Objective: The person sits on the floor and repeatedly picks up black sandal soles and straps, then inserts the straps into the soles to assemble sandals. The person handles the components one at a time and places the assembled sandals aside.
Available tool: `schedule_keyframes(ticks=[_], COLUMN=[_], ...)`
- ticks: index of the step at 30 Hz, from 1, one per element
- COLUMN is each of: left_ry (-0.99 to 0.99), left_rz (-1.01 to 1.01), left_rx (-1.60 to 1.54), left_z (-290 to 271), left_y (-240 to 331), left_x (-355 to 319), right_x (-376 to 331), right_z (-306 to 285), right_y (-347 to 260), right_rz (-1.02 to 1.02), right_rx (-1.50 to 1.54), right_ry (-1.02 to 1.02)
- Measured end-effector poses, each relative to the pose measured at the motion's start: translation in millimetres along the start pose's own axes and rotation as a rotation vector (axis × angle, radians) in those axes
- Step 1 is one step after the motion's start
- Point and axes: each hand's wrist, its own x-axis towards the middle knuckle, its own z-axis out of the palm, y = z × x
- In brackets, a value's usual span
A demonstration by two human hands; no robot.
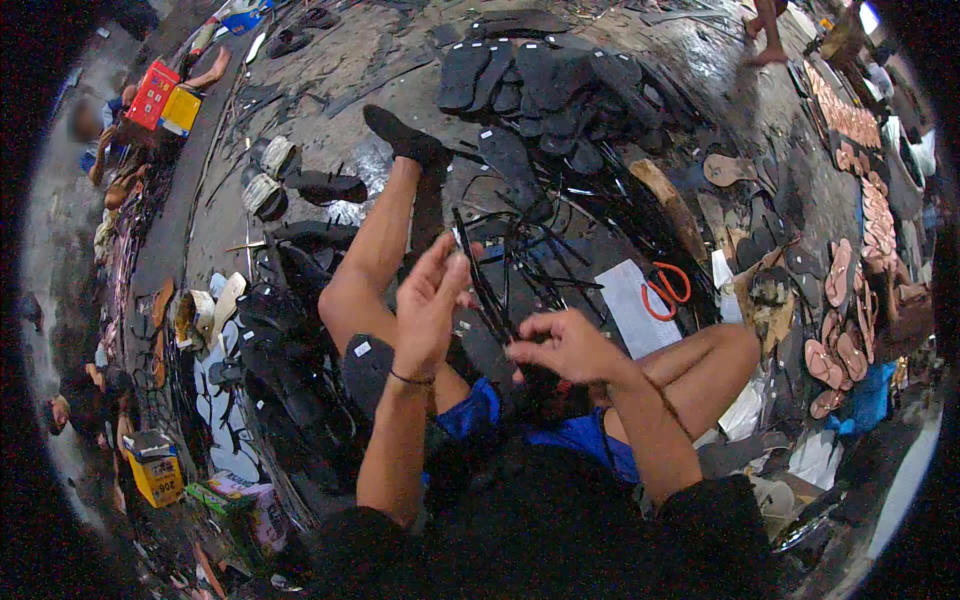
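Both hands up, working black straps

Left hand (428, 300) stood open, fingers upright; right hand (566, 345) pinched a black strap (487, 290) at its 10 o'clock.

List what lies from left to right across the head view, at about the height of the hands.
Yellow box → pale sandal sole → left hand → thin black straps → right hand → orange-handled scissors → pinkish soles.

right fingers (528, 345) curled under, blurred face (84, 122)
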Motion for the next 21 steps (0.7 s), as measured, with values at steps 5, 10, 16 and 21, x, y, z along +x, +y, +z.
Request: schedule_keyframes(ticks=[5,10,16,21], left_ry=[0.04,0.096,0.07,0.076], left_rz=[0.081,0.152,-0.014,-0.024], left_rx=[0.168,0.056,-0.045,-0.128], left_z=[13,30,2,-4], left_y=[16,8,10,2], left_x=[-20,-39,-40,-40], right_x=[-22,-14,-23,-26], right_z=[40,54,55,50], right_y=[3,-7,-14,-11], right_rz=[-0.141,-0.553,-0.21,-0.185], right_rx=[-0.056,-0.498,0.328,0.382], right_ry=[0.433,0.65,0.456,0.336])
